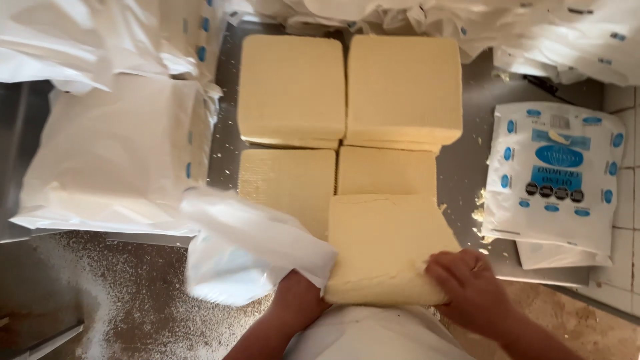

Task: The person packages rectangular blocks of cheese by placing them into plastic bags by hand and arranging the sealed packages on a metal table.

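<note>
Both of my hands were on the nearest pale yellow rectangular cheese block (383, 247): my right hand (470, 283) curled over its near right corner, gripping it, while my left hand (300, 283) sat at its near left edge, mostly hidden under a crumpled white plastic wrapper (247, 250), so I couldn't tell its grip. Beyond my hands lay four more pale yellow cheese blocks (347, 93) on the grey metal table (467, 160), and right of my right hand lay a white printed plastic bag (553, 180).

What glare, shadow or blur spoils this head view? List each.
Head view: the crumpled white plastic wrappers are overexposed; soft shadow fills the gaps between the pale yellow cheese blocks; the right hand looks slightly soft; the left hand is hidden under a white wrapper.
</note>
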